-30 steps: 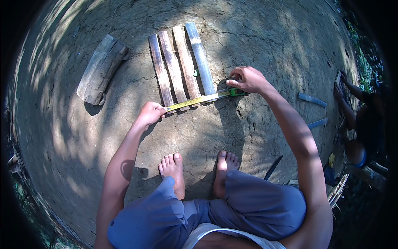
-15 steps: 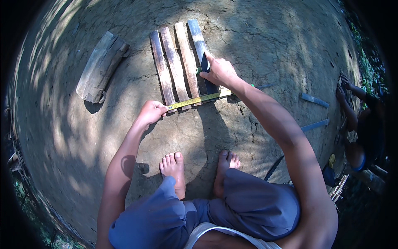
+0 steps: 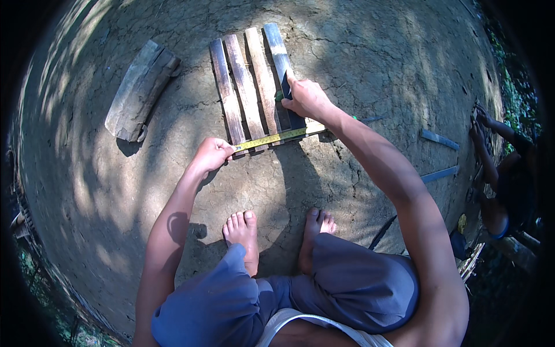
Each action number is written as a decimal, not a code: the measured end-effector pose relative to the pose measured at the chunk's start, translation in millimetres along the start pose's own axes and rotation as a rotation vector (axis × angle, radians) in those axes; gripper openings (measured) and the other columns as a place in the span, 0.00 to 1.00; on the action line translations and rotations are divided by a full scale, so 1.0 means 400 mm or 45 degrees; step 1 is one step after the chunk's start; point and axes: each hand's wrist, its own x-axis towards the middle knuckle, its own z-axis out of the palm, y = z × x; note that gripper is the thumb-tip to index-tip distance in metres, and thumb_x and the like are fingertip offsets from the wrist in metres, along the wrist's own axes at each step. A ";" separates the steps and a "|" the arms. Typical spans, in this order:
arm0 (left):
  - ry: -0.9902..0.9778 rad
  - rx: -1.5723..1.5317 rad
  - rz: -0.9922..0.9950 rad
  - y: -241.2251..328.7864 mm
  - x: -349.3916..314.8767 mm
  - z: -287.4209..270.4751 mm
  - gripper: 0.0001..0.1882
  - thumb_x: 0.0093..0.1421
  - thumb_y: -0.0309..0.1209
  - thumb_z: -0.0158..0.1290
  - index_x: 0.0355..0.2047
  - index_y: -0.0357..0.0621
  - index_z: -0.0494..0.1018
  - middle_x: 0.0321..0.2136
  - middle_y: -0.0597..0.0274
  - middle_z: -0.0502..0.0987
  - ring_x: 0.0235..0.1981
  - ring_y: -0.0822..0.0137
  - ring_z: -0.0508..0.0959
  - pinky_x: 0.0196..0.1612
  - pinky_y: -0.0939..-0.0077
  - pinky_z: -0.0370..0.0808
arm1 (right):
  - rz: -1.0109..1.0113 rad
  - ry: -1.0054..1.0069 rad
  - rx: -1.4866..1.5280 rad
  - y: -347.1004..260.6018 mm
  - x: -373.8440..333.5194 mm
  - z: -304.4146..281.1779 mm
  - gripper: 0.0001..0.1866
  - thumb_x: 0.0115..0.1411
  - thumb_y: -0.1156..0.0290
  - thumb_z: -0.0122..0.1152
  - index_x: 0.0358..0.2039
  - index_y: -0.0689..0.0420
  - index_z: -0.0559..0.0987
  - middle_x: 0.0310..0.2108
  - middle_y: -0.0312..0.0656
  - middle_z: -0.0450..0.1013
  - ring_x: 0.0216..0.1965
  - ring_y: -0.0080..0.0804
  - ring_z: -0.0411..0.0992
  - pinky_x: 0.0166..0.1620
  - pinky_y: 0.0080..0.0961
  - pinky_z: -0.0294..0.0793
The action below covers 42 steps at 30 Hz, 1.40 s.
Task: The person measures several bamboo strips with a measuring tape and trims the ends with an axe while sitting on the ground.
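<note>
Several bamboo slats (image 3: 250, 98) lie side by side on the ground ahead of me. A yellow tape measure (image 3: 263, 140) is stretched across their near ends. My left hand (image 3: 212, 155) pinches the tape's left end beside the leftmost slat. My right hand (image 3: 310, 99) is at the rightmost slat (image 3: 279, 52), which is darker with a pale band. Its thumb and index finger grip that slat's right edge, and the other fingers are hidden beneath the hand. The tape runs on under my right wrist, where its far end is hidden. A small green bit shows by the thumb.
A short split log (image 3: 137, 92) lies to the left on cracked earth. Two loose strips (image 3: 440, 139) lie to the right, near a dark blade-like thing (image 3: 383, 233). Another person (image 3: 511, 179) crouches at the far right with both hands low. My bare feet (image 3: 241, 237) are planted close by.
The view has shifted slightly. Both my hands keep their places, the left at the tape end and the right on the rightmost slat.
</note>
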 end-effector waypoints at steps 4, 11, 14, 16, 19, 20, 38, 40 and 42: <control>0.019 0.014 -0.012 0.009 -0.005 0.003 0.08 0.63 0.29 0.59 0.29 0.38 0.82 0.23 0.64 0.82 0.23 0.76 0.77 0.29 0.77 0.72 | -0.028 0.041 0.019 0.018 -0.005 -0.014 0.32 0.58 0.61 0.70 0.55 0.66 0.68 0.37 0.61 0.79 0.42 0.59 0.80 0.47 0.47 0.80; -0.053 0.046 -0.029 0.001 0.006 -0.008 0.08 0.66 0.31 0.58 0.33 0.39 0.81 0.25 0.65 0.81 0.23 0.77 0.75 0.27 0.80 0.70 | -0.024 0.030 0.002 0.023 -0.005 -0.022 0.35 0.59 0.61 0.69 0.60 0.65 0.65 0.37 0.60 0.80 0.43 0.58 0.80 0.47 0.47 0.80; -0.035 0.043 -0.032 0.004 0.005 -0.003 0.08 0.66 0.31 0.58 0.33 0.40 0.81 0.24 0.66 0.81 0.20 0.79 0.72 0.24 0.80 0.67 | -0.049 0.039 0.020 0.027 0.000 -0.014 0.30 0.59 0.60 0.69 0.54 0.65 0.69 0.38 0.60 0.79 0.44 0.58 0.79 0.49 0.47 0.79; -0.040 0.031 -0.020 0.007 0.002 -0.001 0.08 0.66 0.31 0.58 0.32 0.40 0.81 0.24 0.66 0.80 0.20 0.79 0.71 0.23 0.80 0.66 | -0.039 0.044 0.069 0.018 0.000 -0.004 0.27 0.58 0.59 0.70 0.48 0.65 0.72 0.40 0.60 0.79 0.46 0.58 0.79 0.50 0.47 0.79; -0.030 0.008 -0.020 0.009 -0.004 -0.001 0.09 0.66 0.32 0.58 0.30 0.41 0.80 0.22 0.67 0.79 0.19 0.79 0.70 0.23 0.80 0.65 | -0.038 0.023 0.047 0.014 -0.003 -0.008 0.26 0.58 0.58 0.70 0.46 0.65 0.73 0.40 0.59 0.79 0.45 0.58 0.79 0.49 0.47 0.78; -0.023 -0.001 -0.024 0.010 -0.005 -0.001 0.10 0.66 0.32 0.58 0.29 0.41 0.80 0.22 0.68 0.79 0.19 0.79 0.70 0.22 0.80 0.64 | -0.035 0.024 0.057 0.012 -0.004 -0.010 0.26 0.58 0.58 0.70 0.46 0.65 0.73 0.40 0.59 0.79 0.45 0.57 0.79 0.49 0.47 0.78; -0.032 -0.020 -0.069 0.011 -0.003 -0.004 0.09 0.64 0.30 0.59 0.29 0.38 0.82 0.24 0.64 0.81 0.25 0.75 0.76 0.32 0.76 0.72 | -0.018 0.031 0.054 0.014 -0.008 -0.017 0.28 0.58 0.59 0.71 0.49 0.65 0.72 0.40 0.60 0.79 0.45 0.59 0.79 0.50 0.48 0.79; -0.033 -0.014 -0.061 0.010 -0.001 -0.004 0.09 0.64 0.30 0.59 0.29 0.38 0.81 0.24 0.63 0.81 0.25 0.75 0.76 0.31 0.76 0.72 | -0.022 0.023 0.042 0.018 -0.007 -0.016 0.28 0.57 0.59 0.71 0.49 0.66 0.72 0.40 0.60 0.79 0.45 0.59 0.79 0.50 0.48 0.79; -0.032 -0.015 -0.060 0.011 -0.002 -0.004 0.09 0.64 0.30 0.59 0.29 0.38 0.81 0.24 0.63 0.81 0.25 0.75 0.76 0.31 0.76 0.72 | -0.041 0.050 0.040 0.019 -0.008 -0.014 0.28 0.57 0.59 0.71 0.49 0.66 0.72 0.39 0.60 0.79 0.45 0.58 0.79 0.49 0.47 0.79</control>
